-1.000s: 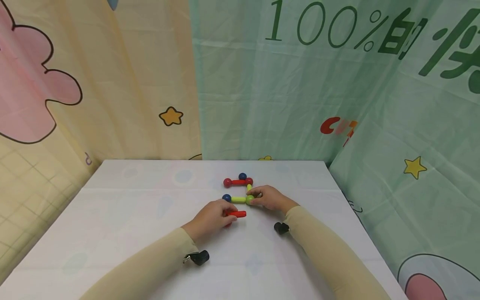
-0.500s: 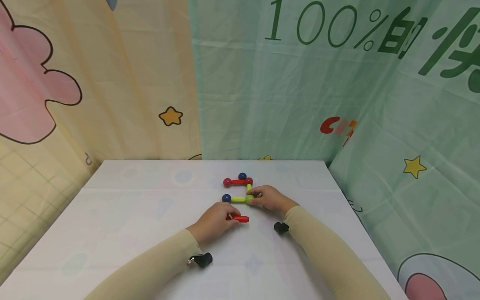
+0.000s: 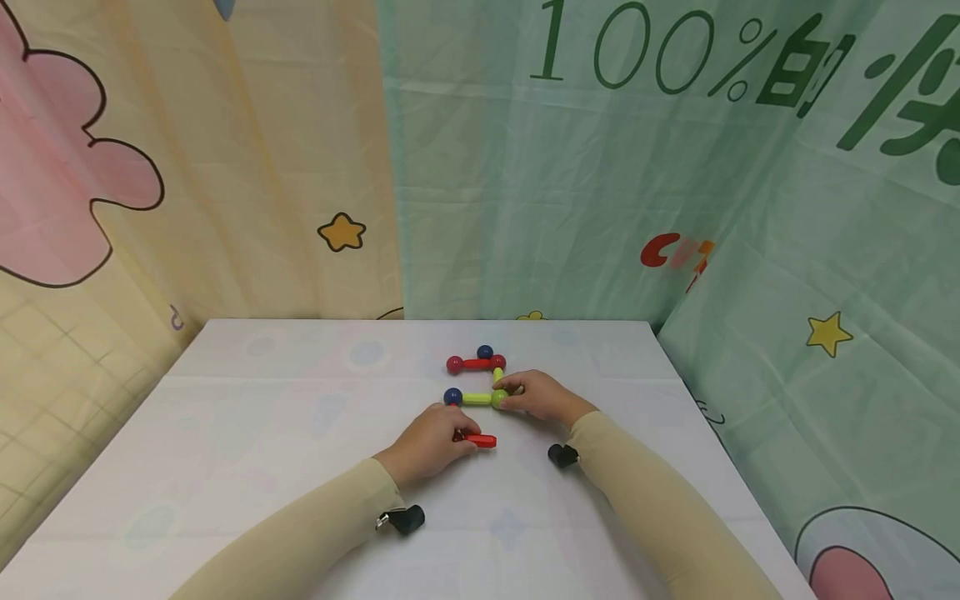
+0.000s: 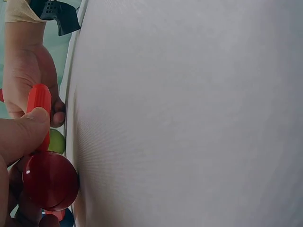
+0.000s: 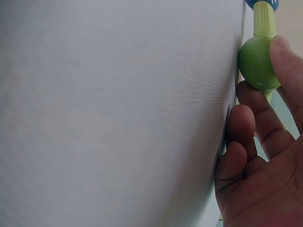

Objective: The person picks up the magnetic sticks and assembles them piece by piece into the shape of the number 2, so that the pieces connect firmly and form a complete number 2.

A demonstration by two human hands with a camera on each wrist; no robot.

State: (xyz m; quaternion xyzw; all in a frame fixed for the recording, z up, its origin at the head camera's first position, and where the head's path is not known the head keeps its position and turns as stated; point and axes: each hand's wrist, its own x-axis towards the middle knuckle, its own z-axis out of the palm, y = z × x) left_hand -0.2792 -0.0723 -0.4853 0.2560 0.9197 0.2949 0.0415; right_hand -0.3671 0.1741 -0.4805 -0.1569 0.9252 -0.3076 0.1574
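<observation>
My left hand (image 3: 426, 443) pinches a red rod (image 3: 482, 441) between thumb and fingers. In the left wrist view a dark red ball (image 4: 50, 181) sits at that rod's end, against the fingers. A second red rod (image 4: 56, 213), mostly hidden, shows between this ball and a blue ball (image 4: 69, 218). On the table that blue ball joins a yellow-green rod (image 3: 476, 399), which runs right to a green ball (image 3: 499, 400). My right hand (image 3: 543, 397) holds this green ball between thumb and index finger, clearest in the right wrist view.
Farther back, a yellow-green rod (image 3: 498, 375) leads from the green ball to a red ball (image 3: 498, 362). From there a red rod (image 3: 477, 364) reaches another red ball (image 3: 454, 365). A small blue ball (image 3: 485, 352) sits just behind. Printed curtains surround the white table (image 3: 247, 433).
My left hand has shifted slightly right and toward me with the red rod, then nearly stopped. A bit of red now shows under the blue ball. The right hand stays put.
</observation>
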